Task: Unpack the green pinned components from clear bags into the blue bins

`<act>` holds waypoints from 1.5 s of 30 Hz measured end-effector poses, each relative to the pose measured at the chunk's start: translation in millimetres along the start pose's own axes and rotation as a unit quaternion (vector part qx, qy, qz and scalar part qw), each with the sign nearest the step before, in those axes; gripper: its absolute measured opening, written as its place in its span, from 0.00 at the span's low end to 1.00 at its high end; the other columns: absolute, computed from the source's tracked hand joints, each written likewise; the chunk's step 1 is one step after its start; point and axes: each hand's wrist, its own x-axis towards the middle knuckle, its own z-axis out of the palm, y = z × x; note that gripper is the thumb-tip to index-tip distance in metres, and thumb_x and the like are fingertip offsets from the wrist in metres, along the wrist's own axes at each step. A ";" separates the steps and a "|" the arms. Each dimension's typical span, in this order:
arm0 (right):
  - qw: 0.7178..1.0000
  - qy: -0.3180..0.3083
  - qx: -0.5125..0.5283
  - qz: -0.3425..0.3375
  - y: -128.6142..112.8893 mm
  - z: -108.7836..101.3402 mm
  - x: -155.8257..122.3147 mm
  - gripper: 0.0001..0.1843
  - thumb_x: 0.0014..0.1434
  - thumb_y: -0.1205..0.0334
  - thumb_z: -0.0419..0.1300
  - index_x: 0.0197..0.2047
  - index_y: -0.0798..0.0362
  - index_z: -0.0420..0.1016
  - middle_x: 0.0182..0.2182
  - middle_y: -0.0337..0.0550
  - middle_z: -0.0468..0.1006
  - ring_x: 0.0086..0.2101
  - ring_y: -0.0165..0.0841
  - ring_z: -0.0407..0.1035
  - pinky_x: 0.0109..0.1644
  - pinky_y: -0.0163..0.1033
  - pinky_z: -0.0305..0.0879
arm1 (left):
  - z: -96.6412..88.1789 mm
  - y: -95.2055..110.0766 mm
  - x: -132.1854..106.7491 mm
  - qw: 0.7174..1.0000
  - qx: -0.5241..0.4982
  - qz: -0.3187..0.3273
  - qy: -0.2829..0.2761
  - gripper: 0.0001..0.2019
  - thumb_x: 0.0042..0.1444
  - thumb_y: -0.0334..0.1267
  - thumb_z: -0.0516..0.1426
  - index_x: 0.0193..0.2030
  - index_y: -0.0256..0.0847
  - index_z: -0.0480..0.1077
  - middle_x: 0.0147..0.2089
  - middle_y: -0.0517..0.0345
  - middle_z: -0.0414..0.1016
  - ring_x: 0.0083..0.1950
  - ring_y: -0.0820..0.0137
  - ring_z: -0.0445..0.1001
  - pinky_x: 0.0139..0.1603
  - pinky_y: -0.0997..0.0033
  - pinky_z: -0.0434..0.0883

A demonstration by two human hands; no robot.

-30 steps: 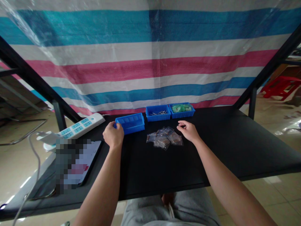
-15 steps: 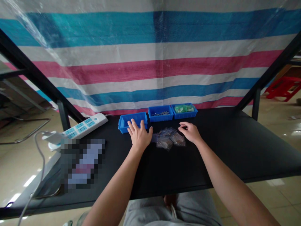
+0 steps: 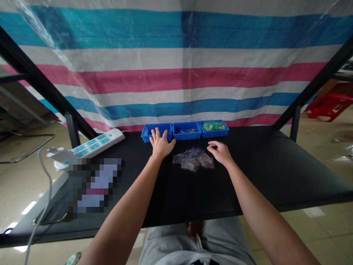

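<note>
My left hand (image 3: 162, 144) is spread at the front of the left blue bin (image 3: 146, 137), its fingertips over the near wall. No contents show in the part of that bin I can see. To the right of the bag pile, my right hand (image 3: 220, 151) hovers with loosely curled fingers, thumb and forefinger slightly apart and nothing visible between them. Several small clear plastic bags (image 3: 193, 162) with brownish pieces inside lie heaped between my hands. Behind them are a middle blue bin (image 3: 187, 136) of small metal parts and a right blue bin (image 3: 216, 133) holding green-looking packets.
A white power strip (image 3: 96, 145) with a plugged-in adapter lies at the left of the black table (image 3: 193, 200). Its grey cable (image 3: 50, 187) hangs over the table edge. A pixelated flat object (image 3: 96, 186) lies nearby. A striped tarp (image 3: 154, 84) hangs behind.
The left blue bin has slid back and slightly right, now lining up against the middle bin. My left hand has moved forward with it. My right hand keeps much the same pose.
</note>
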 end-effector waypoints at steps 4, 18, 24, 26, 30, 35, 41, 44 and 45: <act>1.000 -0.012 0.024 0.011 1.6 0.6 3.3 0.15 0.51 0.56 0.62 0.41 0.51 0.80 0.35 0.44 0.82 0.40 0.38 0.76 0.49 0.45 0.68 | -1.5 -3.4 -2.1 0.999 -0.041 -0.010 0.020 0.35 0.55 0.50 0.56 0.68 0.42 0.56 0.75 0.40 0.35 0.75 0.45 0.30 0.67 0.31 0.42; 0.993 0.014 0.020 0.115 -2.5 5.4 20.6 0.07 0.48 0.59 0.61 0.29 0.50 0.80 0.29 0.41 0.82 0.33 0.37 0.75 0.40 0.40 0.67 | 11.3 24.4 -18.3 0.981 0.031 0.187 -0.048 0.29 0.63 0.42 0.49 0.70 0.39 0.53 0.72 0.45 0.53 0.74 0.54 0.47 0.71 0.41 0.46; 0.997 0.018 -0.030 0.073 -11.4 9.6 11.2 0.06 0.50 0.60 0.61 0.31 0.50 0.79 0.30 0.42 0.81 0.33 0.36 0.75 0.39 0.39 0.67 | 12.8 22.3 -13.2 0.976 0.012 0.213 -0.038 0.28 0.60 0.36 0.51 0.67 0.33 0.57 0.68 0.41 0.59 0.73 0.52 0.50 0.69 0.53 0.59; 0.997 0.012 -0.030 0.064 -12.0 9.2 10.5 0.07 0.51 0.59 0.61 0.31 0.51 0.79 0.30 0.42 0.81 0.34 0.36 0.75 0.39 0.39 0.67 | 10.9 22.0 -14.3 0.977 0.008 0.208 -0.039 0.26 0.61 0.35 0.50 0.67 0.34 0.58 0.68 0.43 0.59 0.72 0.54 0.52 0.68 0.58 0.62; 0.998 0.009 -0.028 0.051 -11.3 9.2 10.4 0.07 0.51 0.58 0.61 0.32 0.50 0.79 0.30 0.43 0.82 0.34 0.36 0.75 0.39 0.39 0.67 | 2.8 22.1 -21.2 0.979 0.002 0.201 -0.039 0.24 0.62 0.34 0.49 0.65 0.37 0.62 0.67 0.47 0.61 0.71 0.56 0.56 0.66 0.61 0.66; 0.999 0.019 -0.010 0.035 -8.9 10.6 11.9 0.14 0.53 0.54 0.60 0.38 0.52 0.80 0.32 0.45 0.82 0.36 0.38 0.76 0.42 0.41 0.68 | -10.6 20.4 -28.7 0.977 -0.024 0.211 -0.031 0.20 0.60 0.36 0.51 0.57 0.40 0.70 0.59 0.50 0.71 0.62 0.58 0.69 0.62 0.62 0.69; 1.000 0.006 0.018 -0.019 -8.1 13.3 12.3 0.21 0.59 0.52 0.55 0.49 0.54 0.78 0.40 0.49 0.82 0.41 0.39 0.75 0.49 0.43 0.68 | -18.6 17.2 -19.4 0.978 -0.149 0.142 -0.021 0.15 0.57 0.37 0.54 0.47 0.39 0.76 0.52 0.51 0.78 0.53 0.62 0.76 0.55 0.65 0.73; 0.999 -0.014 0.019 -0.039 -10.7 15.1 10.9 0.22 0.61 0.50 0.52 0.48 0.54 0.79 0.41 0.50 0.81 0.43 0.41 0.74 0.50 0.44 0.66 | -16.9 12.7 -13.9 0.977 -0.200 0.072 -0.018 0.14 0.55 0.37 0.55 0.46 0.38 0.77 0.49 0.51 0.79 0.51 0.61 0.77 0.54 0.64 0.73; 0.999 -0.022 0.018 -0.041 -12.0 15.5 10.5 0.23 0.62 0.49 0.51 0.46 0.53 0.80 0.40 0.49 0.81 0.43 0.42 0.74 0.50 0.44 0.66 | -15.4 10.9 -13.3 0.974 -0.219 0.061 -0.020 0.15 0.54 0.37 0.56 0.46 0.38 0.76 0.49 0.50 0.80 0.52 0.61 0.77 0.55 0.63 0.73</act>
